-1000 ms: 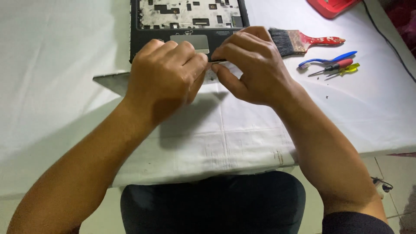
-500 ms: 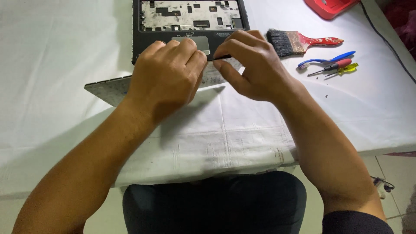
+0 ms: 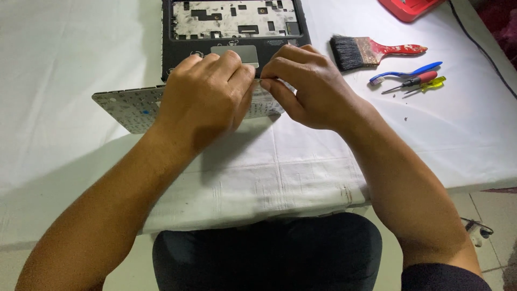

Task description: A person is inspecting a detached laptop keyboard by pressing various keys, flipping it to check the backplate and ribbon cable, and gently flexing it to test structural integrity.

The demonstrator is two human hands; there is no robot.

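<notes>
Tilted further since a second ago, the grey keyboard panel (image 3: 126, 105) sits pinched in both grips, left hand (image 3: 207, 97) and right hand (image 3: 309, 86), above the white-clothed counter (image 3: 64, 48).

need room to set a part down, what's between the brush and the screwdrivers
Only bare white cloth lies between the brush and the screwdrivers, seen in the head view; a blue toothbrush sits just above the screwdrivers.

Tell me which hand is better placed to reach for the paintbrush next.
The right hand, probably. It pinches the edge of the keyboard panel on the side where the paintbrush lies, with bare cloth between. The left hand grips the panel's middle, farther off.
</notes>
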